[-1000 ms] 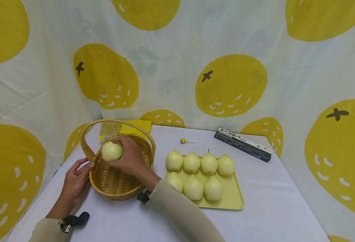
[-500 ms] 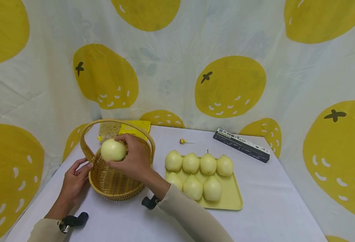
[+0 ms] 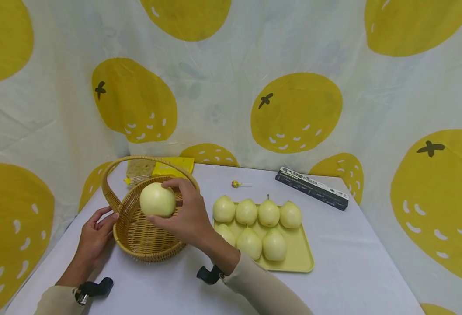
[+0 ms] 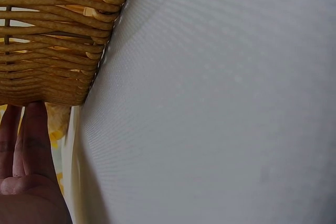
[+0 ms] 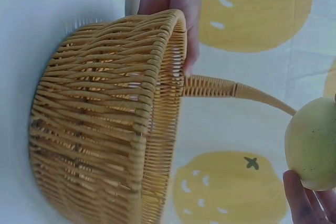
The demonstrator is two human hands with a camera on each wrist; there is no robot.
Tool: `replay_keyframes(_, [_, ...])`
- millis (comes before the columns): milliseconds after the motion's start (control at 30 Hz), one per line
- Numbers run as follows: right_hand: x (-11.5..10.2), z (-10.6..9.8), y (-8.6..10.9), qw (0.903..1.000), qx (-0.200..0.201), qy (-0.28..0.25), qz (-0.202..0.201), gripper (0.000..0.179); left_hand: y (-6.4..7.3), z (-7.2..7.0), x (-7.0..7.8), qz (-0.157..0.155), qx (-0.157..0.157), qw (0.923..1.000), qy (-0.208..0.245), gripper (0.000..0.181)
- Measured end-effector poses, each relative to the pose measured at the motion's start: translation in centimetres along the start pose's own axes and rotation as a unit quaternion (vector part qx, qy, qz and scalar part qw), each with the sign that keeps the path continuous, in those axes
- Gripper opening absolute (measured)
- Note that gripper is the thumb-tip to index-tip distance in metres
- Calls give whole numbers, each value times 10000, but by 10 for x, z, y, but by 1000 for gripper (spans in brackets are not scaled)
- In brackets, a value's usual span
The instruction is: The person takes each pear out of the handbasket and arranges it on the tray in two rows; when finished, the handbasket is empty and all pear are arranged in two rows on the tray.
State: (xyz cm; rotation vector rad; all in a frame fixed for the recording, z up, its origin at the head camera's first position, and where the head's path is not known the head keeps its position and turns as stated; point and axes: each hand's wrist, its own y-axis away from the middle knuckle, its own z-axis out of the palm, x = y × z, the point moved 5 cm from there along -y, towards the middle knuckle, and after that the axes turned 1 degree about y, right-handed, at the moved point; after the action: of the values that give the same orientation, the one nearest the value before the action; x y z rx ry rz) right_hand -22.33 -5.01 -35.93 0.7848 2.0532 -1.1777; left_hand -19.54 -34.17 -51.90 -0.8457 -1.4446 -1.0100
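Observation:
A wicker basket with an arched handle stands on the left of the table. My left hand holds its left rim by the handle's base; in the left wrist view the fingers lie against the wicker wall. Above the basket's opening my right hand grips a pale yellow-green pear between thumb and fingers. The right wrist view shows that pear raised beyond the basket rim. To the right, several similar pears sit in two rows on a yellow tray.
Behind the basket lie a yellow packet and a clear pack of something tan. A lollipop is behind the tray, and a long black box rests at the back right. A fruit-print curtain hangs behind the table.
My right hand has lifted the pear toward the camera and moved it slightly right over the basket. My left hand keeps its place at the rim.

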Motion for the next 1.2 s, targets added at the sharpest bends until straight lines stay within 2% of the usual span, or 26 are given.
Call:
replay_keyframes(267, [-1, -26, 15, 9998, 146, -128, 30, 70, 0, 0, 1, 38, -18, 10000, -53, 61])
replay_keyframes(567, [1, -56, 28, 9987, 473, -135, 124, 68, 0, 0, 1, -59, 85, 9999, -53, 55])
replay_keyframes(867, [8, -84, 43, 9965, 639, -186, 510, 70, 0, 0, -2, -60, 69, 9999, 79, 51])
replay_keyframes(1200, [16, -124, 57, 9932, 1008, 96, 580, 73, 0, 0, 0, -139, 73, 9998, 126, 57])
